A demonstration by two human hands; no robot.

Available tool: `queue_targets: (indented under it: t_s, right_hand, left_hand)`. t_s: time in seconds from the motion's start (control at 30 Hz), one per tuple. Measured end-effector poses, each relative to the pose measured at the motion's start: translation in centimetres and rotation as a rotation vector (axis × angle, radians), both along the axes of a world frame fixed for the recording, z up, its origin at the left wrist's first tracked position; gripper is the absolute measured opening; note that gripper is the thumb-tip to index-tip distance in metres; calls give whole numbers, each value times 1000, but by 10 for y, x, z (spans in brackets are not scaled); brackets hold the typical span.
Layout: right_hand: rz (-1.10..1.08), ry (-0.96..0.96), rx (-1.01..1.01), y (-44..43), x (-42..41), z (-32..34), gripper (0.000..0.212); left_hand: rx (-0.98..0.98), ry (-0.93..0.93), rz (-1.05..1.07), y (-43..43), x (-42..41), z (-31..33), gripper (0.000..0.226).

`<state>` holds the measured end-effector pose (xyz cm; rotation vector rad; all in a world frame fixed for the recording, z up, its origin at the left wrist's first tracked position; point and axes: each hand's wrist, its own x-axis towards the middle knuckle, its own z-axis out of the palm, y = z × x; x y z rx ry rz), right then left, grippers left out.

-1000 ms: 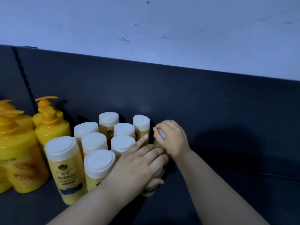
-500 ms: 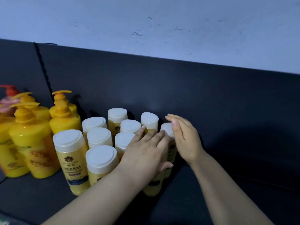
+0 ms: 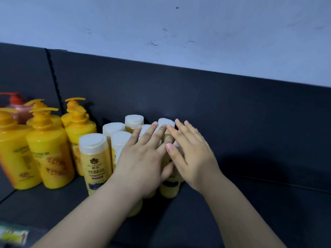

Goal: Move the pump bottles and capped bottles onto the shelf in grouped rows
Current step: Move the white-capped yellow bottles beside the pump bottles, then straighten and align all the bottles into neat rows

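Broadly, the dark shelf (image 3: 250, 203) below the pale wall (image 3: 179, 33) already carries both groups. Yellow pump bottles (image 3: 50, 158) stand upright at the left, packed close, with a red-topped pump bottle (image 3: 15, 101) behind them. Just right of them the smaller white-capped bottles (image 3: 93, 158) stand in tight rows, the nearest labelled HERBAL. Over the right side of that cluster lie the left hand (image 3: 143, 163) and right hand (image 3: 193, 158), both flat with fingers straight and spread, gripping nothing. Whether the palms touch the caps I cannot tell. Placement looks largely done, and squaring the rows seems to be what remains, though bottles out of view may be left.
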<state>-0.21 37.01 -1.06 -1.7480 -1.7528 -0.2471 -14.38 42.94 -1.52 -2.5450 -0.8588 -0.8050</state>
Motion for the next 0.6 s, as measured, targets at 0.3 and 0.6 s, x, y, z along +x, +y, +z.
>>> queue_targets:
  t_s: [0.3,0.6]
  right_hand:
    - [-97,-90,52,-35,-144,-12,68]
    - [-94,88,-262,-35,-278,-36,65]
  left_hand:
    - [-67,-7,44,-2,-155,-2,67]
    - [-234,-11,156,5,-305,-45,70]
